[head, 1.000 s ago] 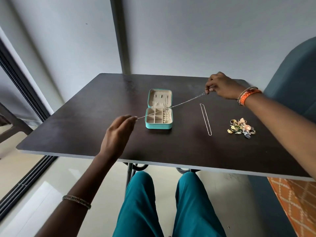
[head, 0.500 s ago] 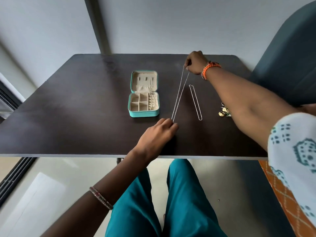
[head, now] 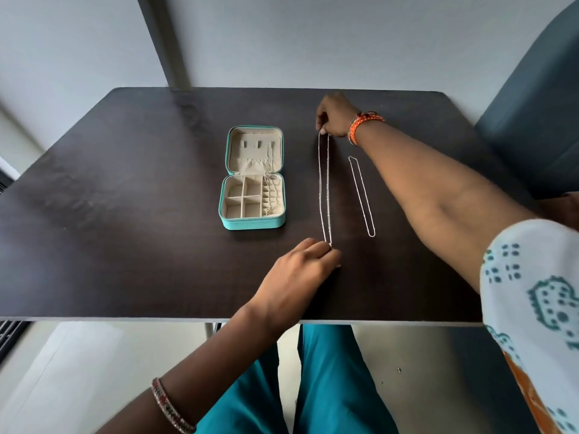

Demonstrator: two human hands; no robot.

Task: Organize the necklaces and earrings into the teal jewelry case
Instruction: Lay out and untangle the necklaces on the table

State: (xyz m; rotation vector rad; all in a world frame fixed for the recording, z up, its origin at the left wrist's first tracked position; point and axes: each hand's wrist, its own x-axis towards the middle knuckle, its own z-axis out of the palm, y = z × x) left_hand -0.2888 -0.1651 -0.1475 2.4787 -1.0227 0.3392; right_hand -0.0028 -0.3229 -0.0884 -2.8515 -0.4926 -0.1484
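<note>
The teal jewelry case (head: 252,223) lies open on the dark table (head: 125,214), its beige compartments showing and a thin gold chain in its right side. A long silver necklace (head: 324,189) is stretched straight on the table just right of the case. My right hand (head: 335,117) pinches its far end near the table's back. My left hand (head: 300,270) pinches its near end. A second silver necklace (head: 362,195) lies straight to the right, untouched. My right forearm hides the pile of earrings.
A blue-grey chair back (head: 532,98) stands at the right of the table. The table's near edge (head: 156,319) runs just behind my left wrist. My knees in teal trousers (head: 329,386) are under it.
The necklace, held diagonally over the case a second ago, now lies straight beside it. My left hand moved right, my right hand moved left along the back.
</note>
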